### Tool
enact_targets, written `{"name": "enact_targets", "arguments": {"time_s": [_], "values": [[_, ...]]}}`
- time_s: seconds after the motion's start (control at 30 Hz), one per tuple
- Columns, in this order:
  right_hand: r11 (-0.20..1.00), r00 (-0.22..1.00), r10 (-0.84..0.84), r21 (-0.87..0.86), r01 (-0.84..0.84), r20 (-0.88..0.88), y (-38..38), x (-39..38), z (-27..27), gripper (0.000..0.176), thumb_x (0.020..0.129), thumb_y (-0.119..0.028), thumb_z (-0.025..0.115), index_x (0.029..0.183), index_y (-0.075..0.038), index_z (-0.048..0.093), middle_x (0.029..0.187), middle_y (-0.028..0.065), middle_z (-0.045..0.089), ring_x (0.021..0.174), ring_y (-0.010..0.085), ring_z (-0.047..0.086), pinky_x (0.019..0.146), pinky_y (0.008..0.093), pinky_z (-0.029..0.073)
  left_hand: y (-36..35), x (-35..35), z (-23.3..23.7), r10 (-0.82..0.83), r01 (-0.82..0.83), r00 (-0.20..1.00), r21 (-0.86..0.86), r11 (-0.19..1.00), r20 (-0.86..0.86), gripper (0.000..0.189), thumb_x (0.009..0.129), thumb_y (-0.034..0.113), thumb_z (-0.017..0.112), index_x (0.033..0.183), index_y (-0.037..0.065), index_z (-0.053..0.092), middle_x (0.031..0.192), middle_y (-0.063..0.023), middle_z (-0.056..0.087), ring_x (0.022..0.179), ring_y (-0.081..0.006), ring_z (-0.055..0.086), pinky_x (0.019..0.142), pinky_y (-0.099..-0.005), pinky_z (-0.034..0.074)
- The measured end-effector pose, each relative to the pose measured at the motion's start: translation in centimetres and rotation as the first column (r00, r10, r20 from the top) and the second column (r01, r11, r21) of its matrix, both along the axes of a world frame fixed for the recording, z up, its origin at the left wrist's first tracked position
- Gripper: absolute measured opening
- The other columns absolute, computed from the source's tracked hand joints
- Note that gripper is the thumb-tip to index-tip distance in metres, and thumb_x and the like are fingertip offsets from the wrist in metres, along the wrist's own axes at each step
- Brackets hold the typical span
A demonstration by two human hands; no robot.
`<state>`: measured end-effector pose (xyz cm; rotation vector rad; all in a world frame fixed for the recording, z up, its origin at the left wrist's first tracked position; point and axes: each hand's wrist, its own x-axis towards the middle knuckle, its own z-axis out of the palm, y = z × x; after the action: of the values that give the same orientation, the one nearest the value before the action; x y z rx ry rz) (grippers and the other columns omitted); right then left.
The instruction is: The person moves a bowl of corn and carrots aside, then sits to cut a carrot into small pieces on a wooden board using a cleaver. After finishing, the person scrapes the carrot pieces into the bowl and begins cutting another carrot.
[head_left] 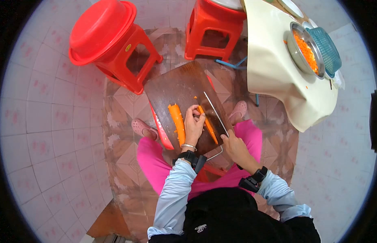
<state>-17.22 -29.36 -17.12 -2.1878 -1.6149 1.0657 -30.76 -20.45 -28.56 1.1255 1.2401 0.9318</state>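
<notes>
A dark wooden cutting board (170,87) lies between my knees. My left hand (193,128) is closed, its curled fingertips pressed on a long carrot strip (211,130) on the board. In my right hand (238,150) is the handle of a knife (215,110); its thin blade stands nearly edge-on to me, just right of the strip. The gripped part of the handle is hidden by my fingers. Left of my left hand rests a thicker length of carrot (177,119). Small carrot bits lie near the strip's far end and beside the thick piece.
Red plastic shows under the board. Ahead left, a red basin (101,28) sits upside down on a red stool (133,52); another red stool (215,30) is farther back. At right, a cream-covered table (273,60) holds a metal bowl (294,52) of cut carrot and a teal basket (326,48).
</notes>
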Motion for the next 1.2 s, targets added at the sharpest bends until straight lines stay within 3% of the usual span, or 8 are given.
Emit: {"name": "enact_targets", "arguments": {"time_s": [0.07,0.13,0.37,0.77,1.0,1.2], "values": [[1.000,1.000,-0.025,-0.019,0.025,-0.014,-0.7,0.1,-0.8,0.029,0.097,-0.030,0.044,0.096,0.000,0.044,0.068,0.0324,0.058,0.069,0.0525,0.057,0.060,0.0603,0.043,-0.1,0.0,-0.1,0.014,-0.014,1.000,-0.015,1.000,0.023,0.038,0.086,0.004,0.061,0.120,0.007,0.046,0.092,-0.0043,0.048,0.057,-0.0091,0.057,0.043,-0.0210,0.047],[0.994,0.997,0.072,0.084,-0.075,0.036,-1.2,0.2,-2.6,0.030,0.097,-0.030,0.043,0.096,0.000,0.044,0.067,0.0315,0.058,0.067,0.0520,0.057,0.060,0.0602,0.043,-0.1,0.0,0.0,0.027,-0.025,0.999,-0.031,0.999,0.044,0.038,0.084,0.004,0.062,0.119,0.006,0.048,0.092,-0.0046,0.048,0.056,-0.0088,0.056,0.044,-0.0212,0.047],[0.999,0.997,-0.036,-0.004,0.037,0.070,0.2,-0.8,-2.1,0.031,0.098,-0.032,0.042,0.096,-0.001,0.044,0.067,0.0306,0.059,0.066,0.0504,0.059,0.058,0.0589,0.045,0.1,0.1,0.1,0.013,-0.013,1.000,-0.027,1.000,0.025,0.037,0.086,0.005,0.061,0.120,0.007,0.046,0.092,-0.0042,0.049,0.057,-0.0088,0.057,0.042,-0.0203,0.046],[0.995,0.991,-0.023,0.098,0.009,0.133,0.7,-1.4,-3.8,0.031,0.097,-0.032,0.042,0.092,-0.002,0.046,0.065,0.0266,0.061,0.063,0.0463,0.061,0.055,0.0560,0.048,-0.1,0.2,0.7,0.025,-0.023,0.998,-0.038,0.999,0.050,0.036,0.085,0.003,0.060,0.119,0.007,0.046,0.089,-0.0036,0.048,0.055,-0.0089,0.057,0.041,-0.0205,0.046],[0.986,0.998,0.000,0.168,-0.010,0.056,1.1,-2.8,-4.3,0.030,0.097,-0.030,0.044,0.095,0.000,0.045,0.065,0.0267,0.061,0.062,0.0461,0.062,0.054,0.0560,0.048,-0.2,-0.2,0.1,0.047,-0.047,0.999,0.029,0.998,0.024,0.034,0.086,0.006,0.059,0.118,0.006,0.046,0.086,-0.0039,0.049,0.056,-0.0091,0.055,0.041,-0.0218,0.046],[0.995,0.999,0.018,0.101,-0.021,0.028,-0.1,-2.0,-3.1,0.029,0.097,-0.030,0.044,0.095,-0.001,0.043,0.065,0.0269,0.061,0.063,0.0469,0.061,0.056,0.0569,0.048,-0.4,-0.3,0.7,0.030,-0.030,1.000,-0.002,1.000,0.006,0.033,0.087,0.007,0.059,0.118,0.006,0.046,0.087,-0.0041,0.049,0.057,-0.0092,0.056,0.041,-0.0213,0.046]]}}
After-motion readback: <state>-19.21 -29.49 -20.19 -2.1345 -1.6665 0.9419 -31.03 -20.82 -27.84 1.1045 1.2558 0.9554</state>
